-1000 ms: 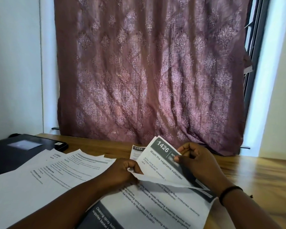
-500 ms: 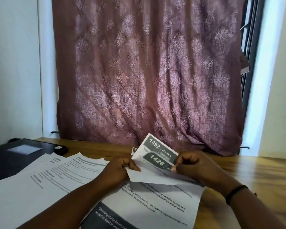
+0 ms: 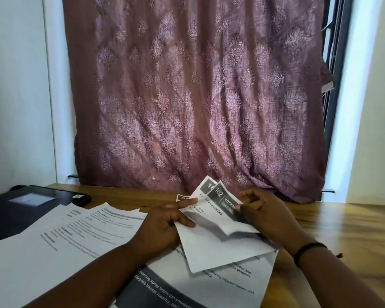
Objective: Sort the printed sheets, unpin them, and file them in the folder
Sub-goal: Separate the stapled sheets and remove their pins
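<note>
Leafing well meant turning one page at a time. Above the wooden desk (image 3: 342, 230), the left hand (image 3: 165, 227) pinched the printed sheets (image 3: 209, 245) while the right hand (image 3: 265, 216) gripped a corner (the pin was hidden). Half a second earlier, page 1426 faced up; now another did.

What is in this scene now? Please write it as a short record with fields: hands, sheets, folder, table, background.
left hand: left hand pinches the held sheets at their left edge
right hand: right hand grips the same sheets at a dark header reading KITCHEN
loose sheets: fanned stack of printed sheets lies to the left
bottom sheet: cleaning spray sheet lies flat under the held ones
folder: black folder, far left, closed
table: wooden table
background: mauve patterned curtain
</note>
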